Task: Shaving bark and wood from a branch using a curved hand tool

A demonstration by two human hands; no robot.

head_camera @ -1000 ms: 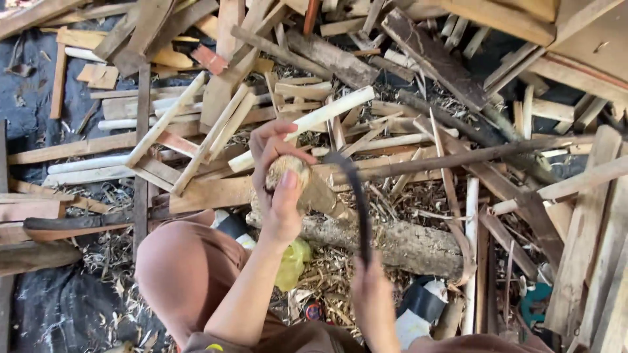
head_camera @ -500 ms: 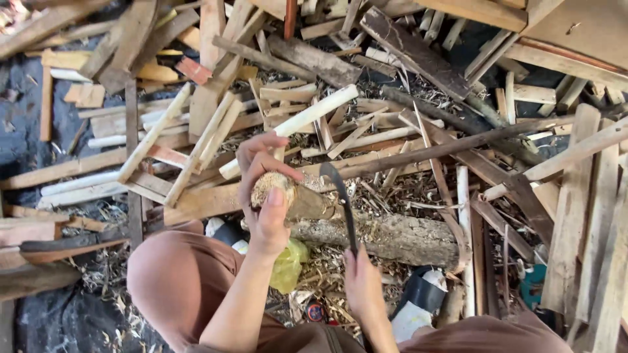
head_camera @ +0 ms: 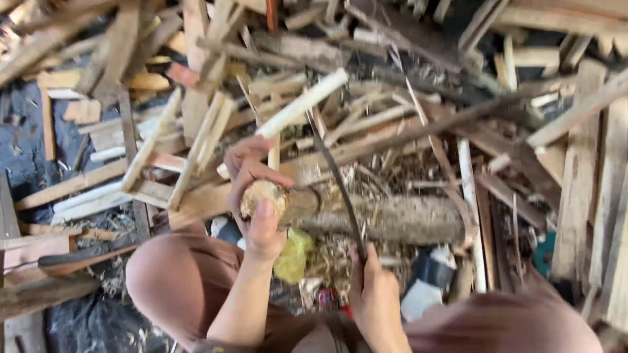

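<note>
Our left hand (head_camera: pixel 258 196) wraps around the cut end of a short billet (head_camera: pixel 278 201), thumb pressed over the pale end grain and fingers curled over the top. We judge this grip keeps the piece from rolling and tilts its far end onto the log (head_camera: pixel 392 219) that lies across the ground just right of it, so the log seems to serve as a chopping rest. The billet sits near the middle of the scene, right above our left knee (head_camera: pixel 170 281), touching the log.

Our right hand (head_camera: pixel 374 291) is clenched on the handle of a long dark blade (head_camera: pixel 337 186). The blade runs up and away from the hand, slanting leftward, and crosses the spot where billet meets log. Whether its edge touches the wood we cannot tell; blur hides the contact. Held this way, the edge faces the wood well clear of the left fingers, which probably explains why they stay back at the near end.

Between the hands lies a crumpled yellow wrapper (head_camera: pixel 292 256), with chips (head_camera: pixel 330 252) strewn under the log. Farther out, a pale peeled stick (head_camera: pixel 304 102) leans over a heap of offcuts (head_camera: pixel 196 104) that fills the far half. Planks (head_camera: pixel 579 189) stand along the right, and a dark sheet (head_camera: pixel 26 150) covers the ground at left.
</note>
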